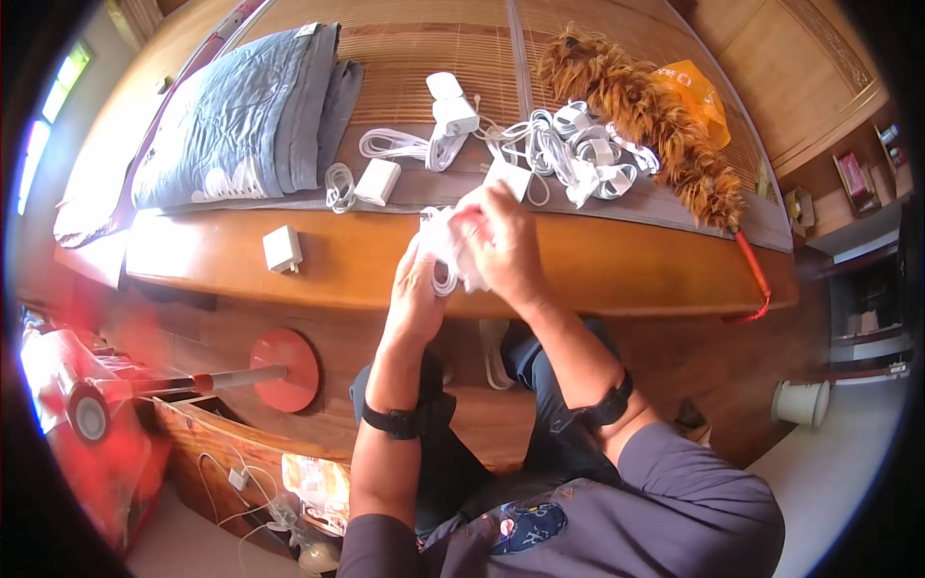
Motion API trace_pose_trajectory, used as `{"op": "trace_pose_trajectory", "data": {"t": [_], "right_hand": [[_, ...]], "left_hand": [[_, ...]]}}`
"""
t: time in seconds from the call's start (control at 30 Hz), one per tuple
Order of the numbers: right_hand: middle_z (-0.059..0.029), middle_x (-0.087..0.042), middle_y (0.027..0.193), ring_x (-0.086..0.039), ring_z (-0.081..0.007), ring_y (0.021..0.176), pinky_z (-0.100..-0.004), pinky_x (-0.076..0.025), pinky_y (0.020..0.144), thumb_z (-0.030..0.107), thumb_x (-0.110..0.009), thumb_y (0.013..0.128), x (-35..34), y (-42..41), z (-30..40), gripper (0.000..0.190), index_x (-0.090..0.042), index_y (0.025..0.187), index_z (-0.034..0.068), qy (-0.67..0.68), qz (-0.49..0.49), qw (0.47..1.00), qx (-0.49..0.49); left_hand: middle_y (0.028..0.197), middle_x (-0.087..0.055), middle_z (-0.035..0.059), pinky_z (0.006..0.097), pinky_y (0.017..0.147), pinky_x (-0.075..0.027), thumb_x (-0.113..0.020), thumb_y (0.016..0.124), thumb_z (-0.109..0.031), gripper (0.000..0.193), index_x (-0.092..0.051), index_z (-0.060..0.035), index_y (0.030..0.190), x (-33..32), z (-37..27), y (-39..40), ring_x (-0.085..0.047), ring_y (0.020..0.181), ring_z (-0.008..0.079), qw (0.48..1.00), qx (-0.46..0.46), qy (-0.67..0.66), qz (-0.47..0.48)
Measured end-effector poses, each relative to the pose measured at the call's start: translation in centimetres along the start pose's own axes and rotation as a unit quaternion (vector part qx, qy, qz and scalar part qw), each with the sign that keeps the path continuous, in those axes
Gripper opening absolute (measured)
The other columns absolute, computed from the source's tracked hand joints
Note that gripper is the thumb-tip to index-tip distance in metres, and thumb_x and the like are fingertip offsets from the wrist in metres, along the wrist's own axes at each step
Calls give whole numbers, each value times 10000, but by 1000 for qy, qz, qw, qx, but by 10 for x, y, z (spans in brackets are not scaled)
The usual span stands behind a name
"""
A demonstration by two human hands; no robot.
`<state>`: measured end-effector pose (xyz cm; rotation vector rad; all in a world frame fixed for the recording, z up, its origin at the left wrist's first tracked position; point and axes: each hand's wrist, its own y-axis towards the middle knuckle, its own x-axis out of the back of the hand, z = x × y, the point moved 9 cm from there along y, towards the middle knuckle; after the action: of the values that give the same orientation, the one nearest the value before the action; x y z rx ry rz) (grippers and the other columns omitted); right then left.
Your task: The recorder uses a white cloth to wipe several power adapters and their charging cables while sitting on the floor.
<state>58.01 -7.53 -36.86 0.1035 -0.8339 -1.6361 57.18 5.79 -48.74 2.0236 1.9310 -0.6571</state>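
My left hand (417,292) holds a coiled white cable (444,280) above the front edge of the bed's wooden frame. My right hand (502,242) grips a piece of thin white wrapping (466,264) against the same cable, partly hiding it. Just beyond my hands lies a white charger block (508,178). Farther left are another white charger (377,181) and a small coiled cable (339,187). A white plug adapter (282,248) sits alone on the wooden edge. Several bundled white cables (553,148) lie beyond my right hand; more chargers (454,114) stand behind.
A folded grey-blue quilt (224,123) lies at the left of the mat. At the right are a brown feather duster (650,108) with a red handle and an orange plastic bag (697,94). A red round-based stand (287,370) is at the lower left, a white bin (801,402) at the right.
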Motion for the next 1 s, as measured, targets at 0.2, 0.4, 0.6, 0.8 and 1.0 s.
{"op": "trace_pose_trajectory", "data": {"t": [0.2, 0.4, 0.6, 0.8, 1.0], "right_hand": [[-106, -571, 829, -608, -253, 756, -334, -493, 700, -7, -718, 816, 0, 2, 14, 143, -590, 878, 11, 134, 55, 989, 29], [-119, -582, 879, -628, -296, 766, -392, -496, 660, -11, -704, 804, -8, -1, 13, 157, -590, 907, 20, 29, 40, 997, 59], [-82, -579, 831, -608, -220, 758, -309, -486, 705, 13, -712, 837, 7, 0, -14, 136, -583, 877, 12, 180, -15, 979, -95], [-104, -558, 879, -603, -294, 789, -360, -495, 703, 25, -728, 820, -23, -12, 39, 146, -604, 897, 28, 95, 129, 985, 68], [-112, -580, 880, -622, -268, 816, -353, -499, 720, -34, -660, 838, 8, 0, -2, 136, -580, 934, 18, 56, -11, 998, 1]], "left_hand": [[1187, -597, 90, 334, 910, -497, -479, 1036, -234, 351, -506, -34, 1323, -2, -7, 2, -597, 1069, 178, 997, -12, -43, 62], [1113, -590, 40, 276, 848, -497, -475, 1043, -230, 316, -499, -59, 1307, -18, -18, -4, -591, 967, 134, 990, -2, -130, 49], [897, -530, 15, 218, 607, -401, -389, 1066, -265, 318, -494, -81, 1304, -13, -9, -3, -481, 714, 95, 971, 53, -198, 125], [1199, -612, 106, 342, 873, -541, -456, 1044, -303, 404, -495, -20, 1329, 3, 9, 1, -617, 1068, 204, 983, 25, -172, 55], [720, -522, 1, 223, 520, -416, -452, 1034, -293, 257, -548, -58, 1075, -42, -3, -8, -487, 580, 100, 924, 134, -288, 211]]}}
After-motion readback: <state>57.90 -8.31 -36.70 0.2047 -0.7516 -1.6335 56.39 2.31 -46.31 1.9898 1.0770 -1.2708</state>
